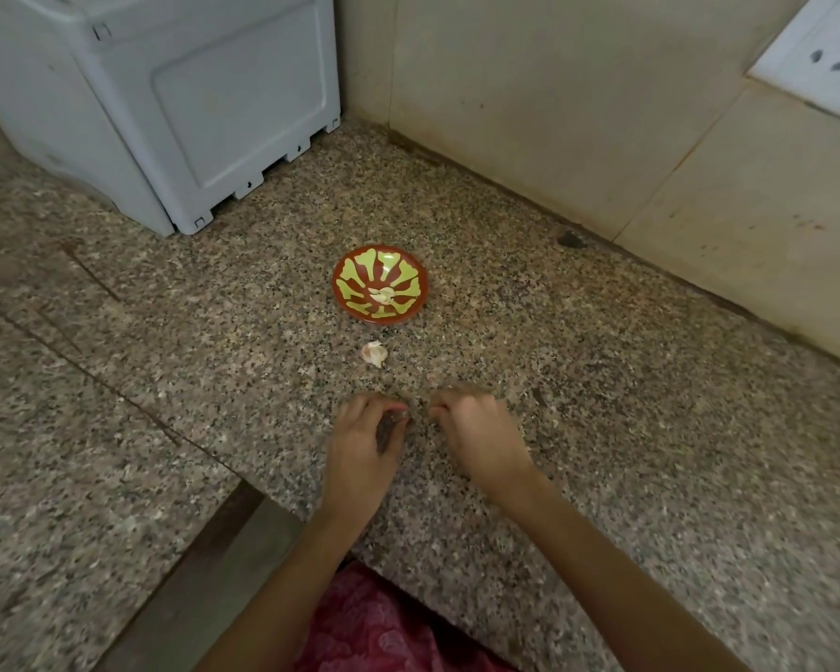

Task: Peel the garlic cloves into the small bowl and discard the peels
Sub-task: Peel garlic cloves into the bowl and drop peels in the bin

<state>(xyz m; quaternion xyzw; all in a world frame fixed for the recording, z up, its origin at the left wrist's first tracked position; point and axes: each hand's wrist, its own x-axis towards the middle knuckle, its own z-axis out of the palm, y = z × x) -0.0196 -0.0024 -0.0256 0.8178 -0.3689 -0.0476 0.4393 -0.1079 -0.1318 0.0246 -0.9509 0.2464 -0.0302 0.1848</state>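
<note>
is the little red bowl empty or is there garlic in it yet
Not empty: the small bowl sits upright with a few pale garlic pieces at its centre.

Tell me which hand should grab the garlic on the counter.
Probably left: the left hand sits almost straight behind the garlic, nearer it; the right hand lies off to the side.

speckled granite counter | small bowl | garlic piece just before bowl | grey plastic box far-left
</note>
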